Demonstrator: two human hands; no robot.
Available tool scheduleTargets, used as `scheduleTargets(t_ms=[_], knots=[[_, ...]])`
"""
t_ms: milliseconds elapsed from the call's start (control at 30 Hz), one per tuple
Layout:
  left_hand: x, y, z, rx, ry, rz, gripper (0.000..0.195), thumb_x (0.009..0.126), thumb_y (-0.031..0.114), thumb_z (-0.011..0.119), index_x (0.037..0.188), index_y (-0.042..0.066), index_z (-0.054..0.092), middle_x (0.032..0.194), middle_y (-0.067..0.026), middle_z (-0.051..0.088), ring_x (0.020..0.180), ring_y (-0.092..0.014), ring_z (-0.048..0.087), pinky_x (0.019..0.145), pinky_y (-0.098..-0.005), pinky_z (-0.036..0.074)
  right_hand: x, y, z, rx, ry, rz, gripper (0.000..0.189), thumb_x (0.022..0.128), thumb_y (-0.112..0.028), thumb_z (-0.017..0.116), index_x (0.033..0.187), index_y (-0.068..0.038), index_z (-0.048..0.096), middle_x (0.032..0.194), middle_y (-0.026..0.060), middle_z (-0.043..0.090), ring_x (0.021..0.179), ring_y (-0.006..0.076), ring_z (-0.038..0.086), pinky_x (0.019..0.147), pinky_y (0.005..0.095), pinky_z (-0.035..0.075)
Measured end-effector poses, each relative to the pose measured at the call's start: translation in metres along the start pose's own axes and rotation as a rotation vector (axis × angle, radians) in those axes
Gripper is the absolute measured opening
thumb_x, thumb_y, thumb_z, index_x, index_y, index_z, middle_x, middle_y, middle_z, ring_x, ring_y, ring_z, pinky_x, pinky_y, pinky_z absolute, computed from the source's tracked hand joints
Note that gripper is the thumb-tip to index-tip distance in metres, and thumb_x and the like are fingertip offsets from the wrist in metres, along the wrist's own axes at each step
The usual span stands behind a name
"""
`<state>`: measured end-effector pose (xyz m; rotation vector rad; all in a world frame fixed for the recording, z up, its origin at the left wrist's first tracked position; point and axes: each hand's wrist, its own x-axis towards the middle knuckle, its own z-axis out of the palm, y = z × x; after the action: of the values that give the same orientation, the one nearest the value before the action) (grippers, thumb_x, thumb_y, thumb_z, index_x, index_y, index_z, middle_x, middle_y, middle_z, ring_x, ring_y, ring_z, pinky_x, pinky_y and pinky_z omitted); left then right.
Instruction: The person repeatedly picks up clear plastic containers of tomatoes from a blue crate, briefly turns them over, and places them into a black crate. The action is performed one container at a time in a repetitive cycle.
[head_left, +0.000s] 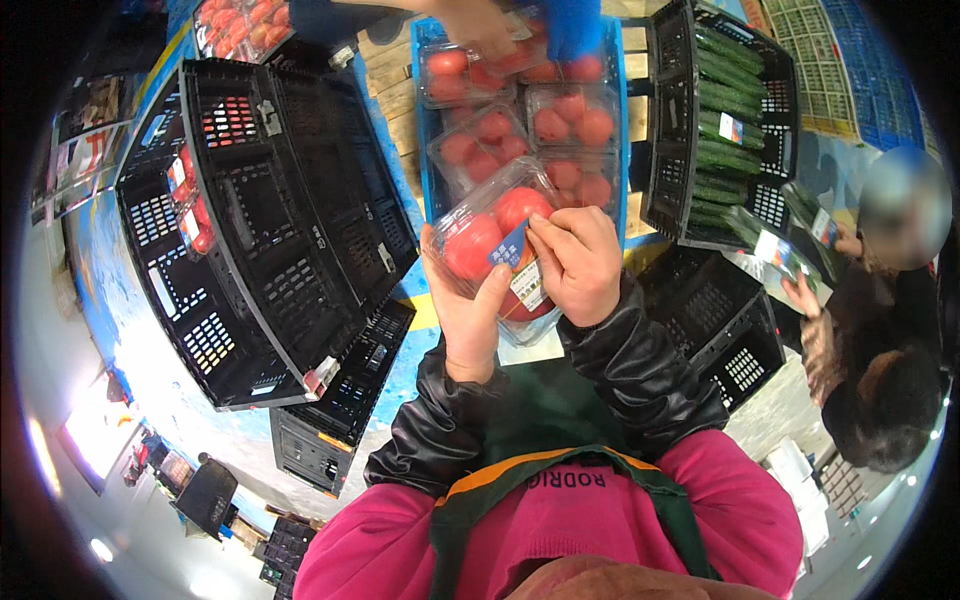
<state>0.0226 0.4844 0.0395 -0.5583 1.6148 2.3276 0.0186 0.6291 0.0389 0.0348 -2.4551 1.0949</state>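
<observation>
A clear plastic clamshell pack of red tomatoes (480, 251) is tilted in front of my chest. My left hand (469, 311) holds it by its left side, with the thumb pressing on a blue and white printed label (514, 259) that lies across the lid. The fingertips of my right hand (581, 259) are pinched together at the label's upper right edge. The label bears writing. Just beyond the pack stands a blue plastic crate (622, 135) filled with similar tomato packs (574, 116). The pack and my hands hide its near end.
At the left are large black plastic crates (247, 300), one with tomato packs (193, 217) inside. A black crate of cucumbers (727, 135) stands right. A co-worker's hand (476, 26) reaches over the blue crate; another person (862, 360) at right holds wrapped cucumbers (780, 251).
</observation>
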Motion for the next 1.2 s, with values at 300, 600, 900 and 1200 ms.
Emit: scheduleTargets(t_ms=[300, 600, 900, 1200], knots=[[-0.004, -0.011, 0.013, 0.096, -0.03, -0.023, 0.098, 0.075, -0.005, 0.071, 0.153, 0.004, 0.013, 0.138, -0.0134, 0.043, 0.126, -0.023, 0.045, 0.109, -0.0375, 0.035, -0.019, 0.024, -0.004, 0.14, -0.024, 0.183, 0.015, 0.074, 0.001, 0.072, 0.084, -0.003, 0.062, 0.084, 0.0097, 0.06, 0.079, 0.0298, 0.059, 0.07, 0.039, 0.046], [-0.003, -0.019, 0.005, 0.19, -0.024, -0.01, 0.1, 0.074, -0.002, 0.072, 0.153, 0.004, 0.012, 0.137, -0.0151, 0.042, 0.124, -0.024, 0.045, 0.108, -0.0381, 0.036, -0.033, 0.02, 0.0, 0.201, 0.022, 0.35, 0.019, 0.075, 0.005, 0.073, 0.091, 0.001, 0.063, 0.088, 0.0129, 0.061, 0.079, 0.0283, 0.06, 0.069, 0.0339, 0.049], [-0.005, -0.022, -0.003, 0.173, -0.046, -0.014, 0.101, 0.074, -0.002, 0.074, 0.152, 0.002, 0.01, 0.14, -0.0151, 0.039, 0.125, -0.024, 0.044, 0.108, -0.0379, 0.036, -0.037, 0.029, 0.009, 0.237, -0.031, 0.325, 0.018, 0.074, 0.005, 0.071, 0.088, -0.001, 0.062, 0.087, 0.0136, 0.06, 0.08, 0.032, 0.06, 0.07, 0.0376, 0.049], [-0.005, -0.023, -0.008, 0.257, -0.075, -0.006, 0.103, 0.074, -0.003, 0.073, 0.153, 0.002, 0.008, 0.142, -0.0154, 0.038, 0.127, -0.024, 0.044, 0.109, -0.038, 0.034, -0.043, 0.028, 0.011, 0.19, -0.075, 0.408, 0.014, 0.077, 0.003, 0.068, 0.088, -0.001, 0.06, 0.087, 0.0144, 0.059, 0.083, 0.0342, 0.059, 0.073, 0.0396, 0.048]])
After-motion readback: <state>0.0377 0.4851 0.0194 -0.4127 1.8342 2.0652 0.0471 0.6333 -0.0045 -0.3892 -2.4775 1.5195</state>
